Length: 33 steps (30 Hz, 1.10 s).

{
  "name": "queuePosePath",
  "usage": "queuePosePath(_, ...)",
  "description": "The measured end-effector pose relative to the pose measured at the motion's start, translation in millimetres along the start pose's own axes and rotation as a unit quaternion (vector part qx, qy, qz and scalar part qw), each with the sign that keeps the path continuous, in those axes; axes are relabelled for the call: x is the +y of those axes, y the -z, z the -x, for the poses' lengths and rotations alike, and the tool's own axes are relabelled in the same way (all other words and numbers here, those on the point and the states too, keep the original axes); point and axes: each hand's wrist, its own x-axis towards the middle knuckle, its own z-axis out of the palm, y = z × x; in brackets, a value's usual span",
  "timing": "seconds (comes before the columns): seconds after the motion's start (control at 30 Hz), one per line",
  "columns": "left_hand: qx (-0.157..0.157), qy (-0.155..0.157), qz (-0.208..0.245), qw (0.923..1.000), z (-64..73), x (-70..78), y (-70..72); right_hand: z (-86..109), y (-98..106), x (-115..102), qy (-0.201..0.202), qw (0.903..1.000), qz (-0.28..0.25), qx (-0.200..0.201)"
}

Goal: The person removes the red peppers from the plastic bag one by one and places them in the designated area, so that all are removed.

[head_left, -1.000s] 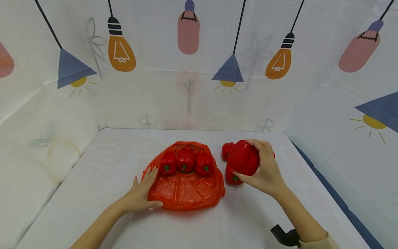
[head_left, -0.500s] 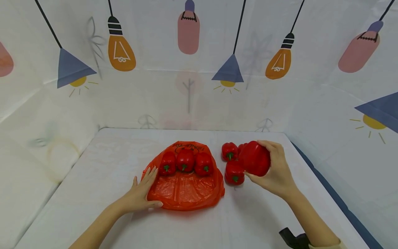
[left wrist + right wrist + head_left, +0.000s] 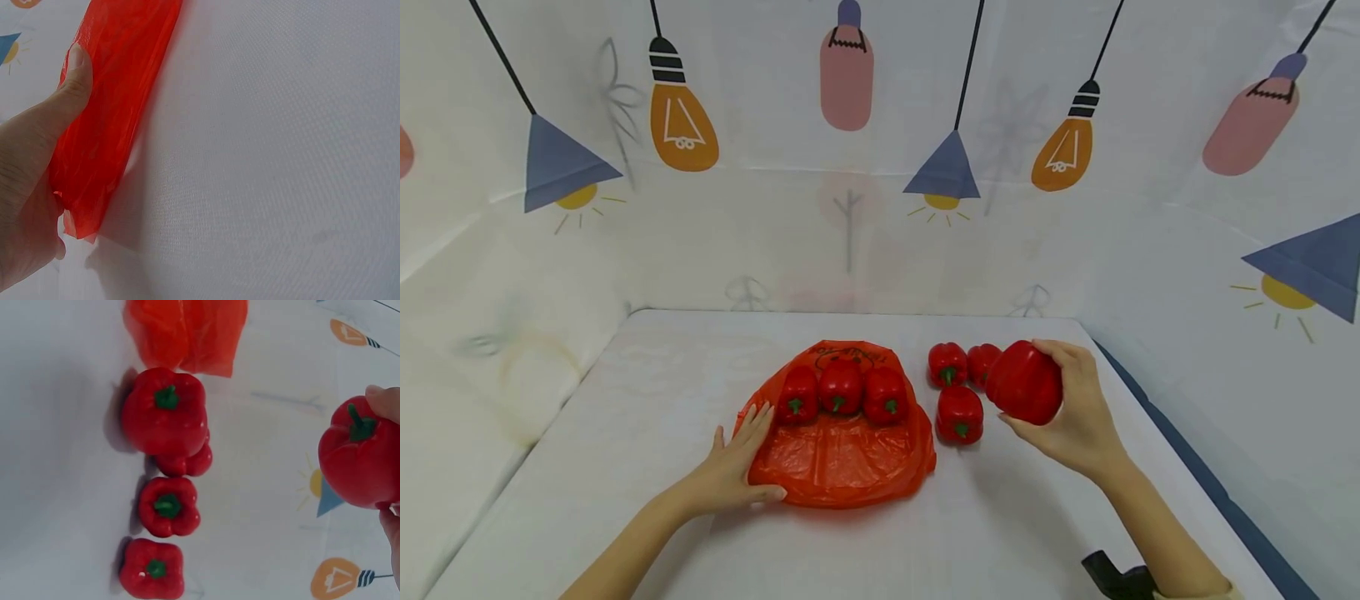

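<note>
An orange-red plastic bag lies spread on the table, with three red bell peppers in a row in its rear half. My left hand rests against the bag's left side, fingers spread and fairly straight. In the left wrist view its thumb lies on the bag. To the right of the bag, my right hand grips a red bell pepper, raised above the table. The right wrist view shows this pepper with its green stem, thumb and fingers at its sides; the hand is partly out of frame.
Right of the bag stand more red bell peppers: a near one, a far one and another behind. The right wrist view also shows a farther pepper. A patterned white sheet surrounds the white table.
My right hand has moved rightward with its pepper, uncovering the peppers beside the bag. My left hand stays against the bag. The head view has shifted slightly.
</note>
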Motion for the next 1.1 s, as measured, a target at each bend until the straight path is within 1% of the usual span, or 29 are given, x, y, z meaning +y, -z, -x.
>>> queuePosePath(0.3,0.003,0.001,-0.007,1.0,-0.1,0.0,0.0,6.4,4.0,14.3,-0.01,0.9999,0.012,-0.007)
queuePosePath(0.5,0.002,0.002,-0.01,0.9999,0.3,0.3,-0.6,13.1,1.9,24.4,-0.038,0.999,0.01,-0.022)
queuePosePath(0.63,0.003,0.001,-0.005,1.0,0.4,-0.9,-1.6,18.8,-4.5,34.0,-0.057,0.9975,0.007,-0.042)
queuePosePath(0.77,0.004,-0.001,-0.004,1.0,0.6,-2.2,-3.1,26.2,-16.1,47.4,-0.068,0.9946,-0.002,-0.078)
queuePosePath(0.87,0.005,-0.002,-0.004,1.0,0.9,-2.4,-4.1,32.8,-25.4,56.2,-0.081,0.9907,-0.009,-0.109)
queuePosePath(0.97,0.005,-0.001,-0.004,1.0,1.3,-1.5,-4.0,38.8,-34.1,63.5,-0.101,0.9841,-0.012,-0.146)
queuePosePath(1.1,0.005,0.001,-0.005,1.0,1.8,0.2,-3.1,43.0,-44.0,70.9,-0.128,0.9722,-0.023,-0.195)
